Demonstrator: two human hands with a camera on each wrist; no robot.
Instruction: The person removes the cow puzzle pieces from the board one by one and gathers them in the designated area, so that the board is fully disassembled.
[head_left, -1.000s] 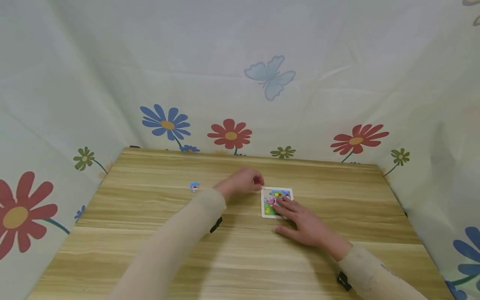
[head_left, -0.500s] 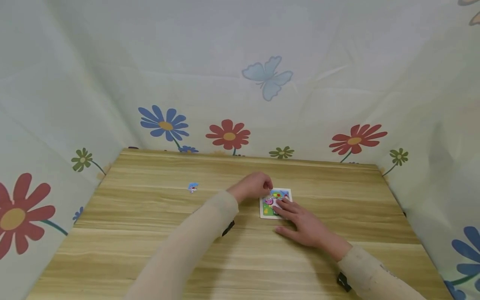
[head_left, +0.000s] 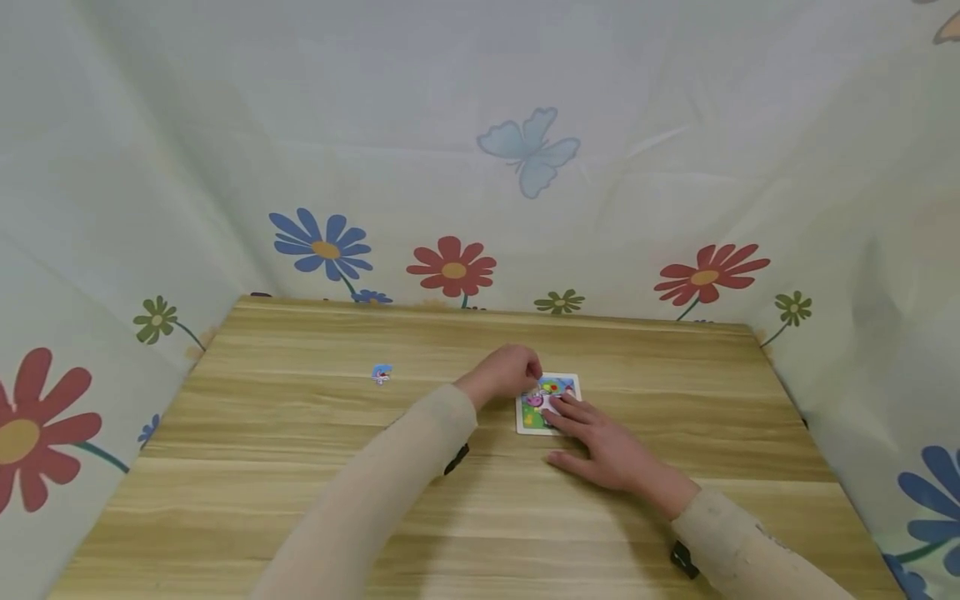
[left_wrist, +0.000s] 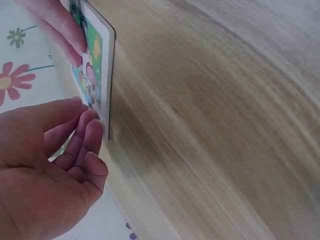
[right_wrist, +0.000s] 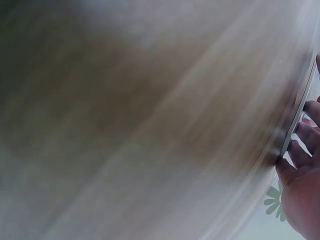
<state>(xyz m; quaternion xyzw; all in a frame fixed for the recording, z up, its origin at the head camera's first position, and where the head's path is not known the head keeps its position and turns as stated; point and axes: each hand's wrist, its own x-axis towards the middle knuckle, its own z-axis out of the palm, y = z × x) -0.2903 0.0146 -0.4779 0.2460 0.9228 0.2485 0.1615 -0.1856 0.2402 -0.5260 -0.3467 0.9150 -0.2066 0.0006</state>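
Left sleeve (head_left: 382,483), 7 o'clock in head view, is cream with black tab (head_left: 456,459). Right sleeve (head_left: 738,535), 4 o'clock, also cream: second black tab (head_left: 683,559), small dark marking (head_left: 772,537). Left hand (head_left: 506,369), right hand (head_left: 607,443) are bare.

Muted, diffuse light; soft shadows stretch towards the bench's (head_left: 517,525) near edge; right wrist view blurred, dark upper left.

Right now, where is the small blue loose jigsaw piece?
In the head view, the piece lies on the wood-grain table, toward its far edge, left of the left hand.
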